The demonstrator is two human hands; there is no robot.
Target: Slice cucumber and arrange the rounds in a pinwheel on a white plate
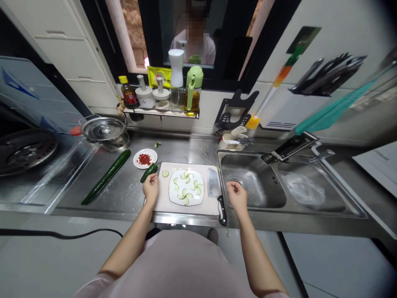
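Long cucumber [107,177], glossy, on steel counter [71,182]. White dish [154,156], red bits [144,159]. Left hand [151,188], loosely curled, grip unclear, beside cucumber stub [149,172]. Squarish plate [186,186] on cutting board [163,196], thin crescents [186,202] in pinwheels: arranging seems in hand; further placing wants a light pinch. Flat-bladed knife [213,183]. Right hand [237,196], curled over sink [260,186], grip unclear.

White dark-rimmed plate [186,186], pale green slices [199,191], dark green cucumber piece [149,172], red bits [144,159], black knife handle [222,210]

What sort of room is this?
It looks like a kitchen, perhaps a home one: a steel sink is set into the counter, a broad knife rests partly on a cutting board, and sliced cucumber lies on a white plate.
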